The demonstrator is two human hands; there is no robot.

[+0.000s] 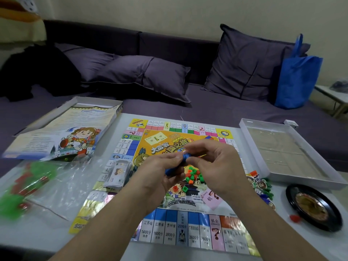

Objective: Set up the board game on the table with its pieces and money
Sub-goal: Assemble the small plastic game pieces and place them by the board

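Above the game board (170,229) on the white table (37,240), the left hand (160,172) and right hand (216,166) meet — fingers of both pinching a blue piece (183,159) — over scattered green and orange houses (192,175).

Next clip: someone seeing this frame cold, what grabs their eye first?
First, the two hands meeting mid-frame, left hand and right hand pinching a blue piece over the colourful game board. Beneath them lies a heap of small green and orange cubes. At the far right sits a black roulette wheel; at the left, a clear plastic bag.
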